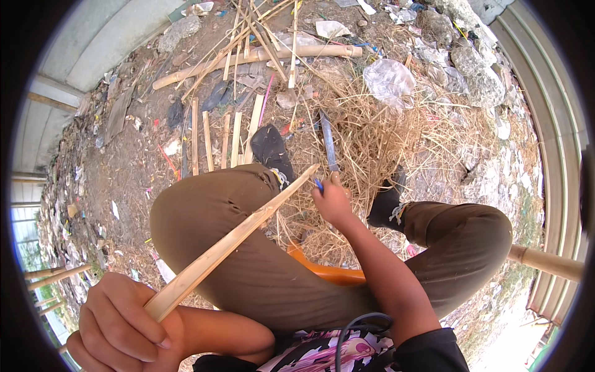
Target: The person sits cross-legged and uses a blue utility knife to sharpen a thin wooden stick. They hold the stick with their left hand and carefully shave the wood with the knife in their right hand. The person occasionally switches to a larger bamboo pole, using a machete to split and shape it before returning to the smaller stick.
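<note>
Your left hand (121, 322) grips the near end of the strip (232, 242), which slants over your left thigh (192, 214); your right hand (333, 201) is closed on the knife (329, 149). The strip looks light, stiff and likely to splinter along its edges, so hold that broad end, clear of the blade (325, 129). Other strips (236, 139) lie on the ground (145, 167).

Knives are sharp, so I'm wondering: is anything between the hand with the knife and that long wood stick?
Nothing visible is. The left hand holds the wood stick; its far end appears right beside the right hand, which holds the knife. I can't tell whether they touch.
</note>
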Demonstrator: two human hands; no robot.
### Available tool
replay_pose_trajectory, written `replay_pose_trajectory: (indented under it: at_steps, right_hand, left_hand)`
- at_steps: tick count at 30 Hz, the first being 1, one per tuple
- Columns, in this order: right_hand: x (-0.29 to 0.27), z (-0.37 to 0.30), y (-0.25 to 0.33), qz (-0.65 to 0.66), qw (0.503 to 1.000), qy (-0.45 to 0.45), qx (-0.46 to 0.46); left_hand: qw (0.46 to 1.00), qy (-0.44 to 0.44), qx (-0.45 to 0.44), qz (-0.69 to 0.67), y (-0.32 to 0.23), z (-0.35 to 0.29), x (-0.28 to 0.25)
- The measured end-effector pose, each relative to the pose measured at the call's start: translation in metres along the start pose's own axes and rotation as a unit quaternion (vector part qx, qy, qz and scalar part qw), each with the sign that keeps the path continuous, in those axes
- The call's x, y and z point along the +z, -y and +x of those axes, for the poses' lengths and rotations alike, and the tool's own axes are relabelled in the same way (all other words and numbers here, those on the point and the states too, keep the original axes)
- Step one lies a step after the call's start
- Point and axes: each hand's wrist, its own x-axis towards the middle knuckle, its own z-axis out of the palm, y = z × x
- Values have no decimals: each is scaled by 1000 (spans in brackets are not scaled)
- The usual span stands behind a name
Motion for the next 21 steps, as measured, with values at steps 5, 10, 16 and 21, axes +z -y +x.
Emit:
replay_pose_trajectory:
  at_steps: [5, 10, 16, 21]
  right_hand:
    - [23, 6, 6, 16, 995, 38, 93]
    - [30, 15, -1, -35, 990, 28, 135]
    - [27, 30, -2, -59, 987, 56, 137]
    - [29, 35, -4, -50, 984, 57, 161]
  left_hand:
    - [995, 97, -6, -14, 6, 6, 4]
    - [991, 122, 18, -51, 16, 5, 2]
    - [962, 50, 185, -192, 51, 2, 31]
    - [992, 127, 6, -27, 30, 5, 18]
